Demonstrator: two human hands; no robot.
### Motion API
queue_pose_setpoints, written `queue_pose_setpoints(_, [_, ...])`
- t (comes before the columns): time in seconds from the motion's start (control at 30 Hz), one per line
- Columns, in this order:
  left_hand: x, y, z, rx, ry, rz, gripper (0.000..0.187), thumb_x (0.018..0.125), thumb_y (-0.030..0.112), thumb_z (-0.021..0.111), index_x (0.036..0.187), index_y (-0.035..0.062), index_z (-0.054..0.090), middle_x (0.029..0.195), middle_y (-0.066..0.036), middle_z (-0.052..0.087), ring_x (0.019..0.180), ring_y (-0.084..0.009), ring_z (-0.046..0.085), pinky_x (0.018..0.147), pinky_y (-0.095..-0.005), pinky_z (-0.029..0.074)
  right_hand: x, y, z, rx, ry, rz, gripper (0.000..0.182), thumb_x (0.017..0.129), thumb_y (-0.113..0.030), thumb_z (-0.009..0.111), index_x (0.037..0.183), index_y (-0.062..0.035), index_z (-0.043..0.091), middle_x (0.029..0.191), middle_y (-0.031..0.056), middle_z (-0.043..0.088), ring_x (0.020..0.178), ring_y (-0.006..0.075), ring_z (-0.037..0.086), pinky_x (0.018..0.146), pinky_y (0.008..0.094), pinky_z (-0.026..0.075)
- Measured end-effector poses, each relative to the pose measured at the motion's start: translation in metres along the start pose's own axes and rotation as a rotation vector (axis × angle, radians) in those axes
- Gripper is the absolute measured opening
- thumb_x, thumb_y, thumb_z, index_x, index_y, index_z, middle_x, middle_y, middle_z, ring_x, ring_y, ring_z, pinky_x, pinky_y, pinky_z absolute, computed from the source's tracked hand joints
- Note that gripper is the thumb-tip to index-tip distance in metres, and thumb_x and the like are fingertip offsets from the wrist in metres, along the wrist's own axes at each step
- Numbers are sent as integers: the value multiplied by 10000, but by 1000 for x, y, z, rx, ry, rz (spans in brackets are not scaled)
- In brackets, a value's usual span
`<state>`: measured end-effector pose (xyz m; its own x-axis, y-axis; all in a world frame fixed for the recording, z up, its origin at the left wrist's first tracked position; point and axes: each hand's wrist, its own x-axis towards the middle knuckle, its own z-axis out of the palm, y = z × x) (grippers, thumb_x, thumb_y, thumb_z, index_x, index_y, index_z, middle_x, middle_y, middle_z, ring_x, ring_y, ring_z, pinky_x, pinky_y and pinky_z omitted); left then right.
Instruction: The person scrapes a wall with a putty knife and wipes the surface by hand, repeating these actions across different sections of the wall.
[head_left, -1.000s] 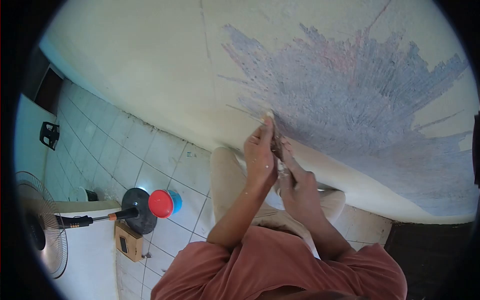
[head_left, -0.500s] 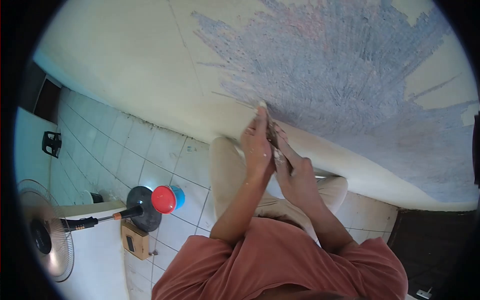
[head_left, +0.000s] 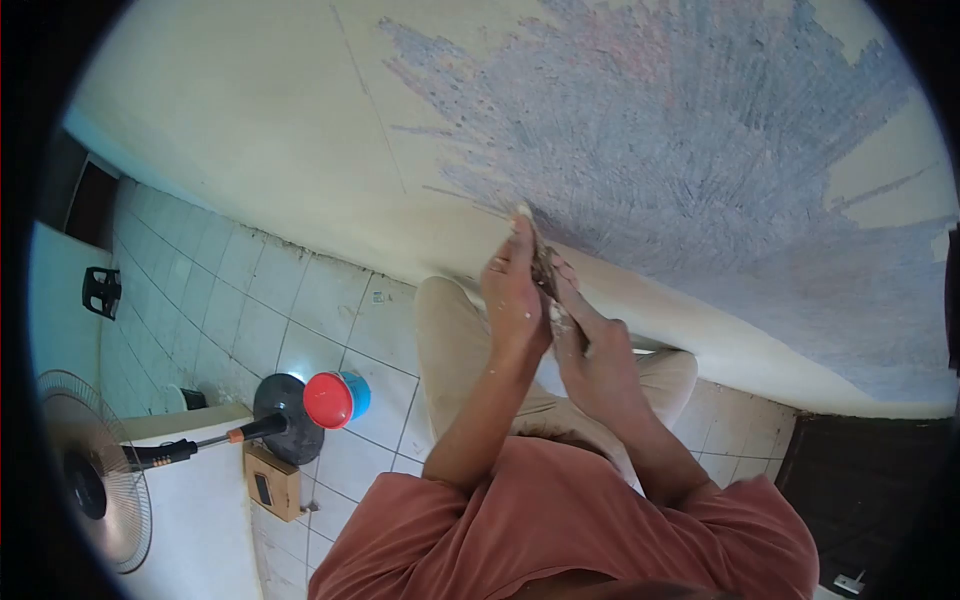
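My two hands are together in front of the wall, low in the middle of the view. Closed, my left hand (head_left: 515, 295) has its thumb pointing up, and whitish residue clings to the tip. My right hand (head_left: 600, 365) presses in from the right, fingers angled up toward the left one. Between them shows a dark, crusted, narrow thing (head_left: 543, 268); its kind is mostly hidden by the fingers. White flecks dot both hands. Just beyond them, the pale wall (head_left: 270, 140) carries a large rough grey-blue patch (head_left: 640, 150) with ragged edges and streaks.
A red-topped blue bucket (head_left: 330, 400) stands on the tiled floor (head_left: 330, 300) at left. Near it are a standing fan (head_left: 90, 480) with a round black base (head_left: 290, 420), a cardboard box (head_left: 272, 482) and a black stool (head_left: 101, 291). A dark door (head_left: 870, 480) is at lower right.
The hands hold nearly the same pose, pressed together around the dark thing. The view has shifted very slightly, and the fan head appears a little lower.
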<state>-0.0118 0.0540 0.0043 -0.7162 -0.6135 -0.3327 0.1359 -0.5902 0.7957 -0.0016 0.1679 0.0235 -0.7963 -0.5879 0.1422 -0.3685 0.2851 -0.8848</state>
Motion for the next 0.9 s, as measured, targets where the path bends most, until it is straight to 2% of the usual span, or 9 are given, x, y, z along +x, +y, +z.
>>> queue_pose_setpoints(0.1, [4,2,-5,-31,19,-15,416,921,393,510,699,42,538,597,-57,541,515,-127,514,497,-257,427,22,-4,21,-111,-117,147,466,844,-39,487,1303,-9,413,1165,229,536,783,377,616,686,402,510])
queue_pose_setpoints(0.3, [2,-8,-3,120,-19,59,461,923,455,474,686,64,530,586,-41,530,521,-121,511,485,-257,416,8,13,13,-59,43,-68,449,843,-30,479,1289,-7,427,1194,229,518,898,377,595,730,414,513])
queue_pose_setpoints(0.33, [7,0,-5,-143,27,-4,458,929,447,467,690,63,541,581,-40,530,515,-128,507,488,-261,409,10,11,17,-54,28,-77,448,856,-24,466,1299,2,410,1197,227,525,977,376,565,794,390,484])
queue_pose_setpoints(0.4, [2,-1,-7,18,43,-23,451,931,440,466,698,60,537,586,-43,532,513,-132,506,490,-264,411,20,4,25,-38,-2,-112,445,881,-11,440,1320,21,377,1203,224,539,1133,372,505,921,341,426])
queue_pose_setpoints(0.5, [-2,-8,-1,48,35,-57,443,928,432,478,702,53,520,593,-50,531,513,-140,513,494,-262,425,-3,10,1,56,-29,60,423,886,-27,448,1300,38,397,1213,224,533,1145,371,495,925,343,424])
queue_pose_setpoints(0.6, [10,-9,-11,-230,0,-59,441,926,432,483,709,49,518,588,-53,524,509,-139,515,485,-260,431,14,13,22,-43,12,-83,411,884,-23,444,1288,44,410,1214,225,535,1146,364,501,930,349,426])
queue_pose_setpoints(0.83, [3,-12,-8,33,41,-33,425,921,425,497,707,59,520,594,-50,541,517,-138,529,485,-261,438,3,19,9,-85,-47,16,427,859,-21,444,1285,14,424,1251,235,482,1108,375,497,856,368,462])
queue_pose_setpoints(0.87, [15,-13,-16,-287,-29,-37,425,922,417,499,711,51,537,604,-62,555,530,-144,529,493,-270,431,11,9,15,-57,-89,106,414,870,-17,437,1282,27,424,1253,241,483,1134,376,487,885,347,443])
queue_pose_setpoints(0.9, [11,-14,-16,-162,1,-52,426,924,417,496,708,52,533,607,-61,555,531,-143,527,494,-270,430,11,11,18,-37,-42,26,409,873,-14,437,1279,34,425,1247,246,488,1139,379,484,892,337,436])
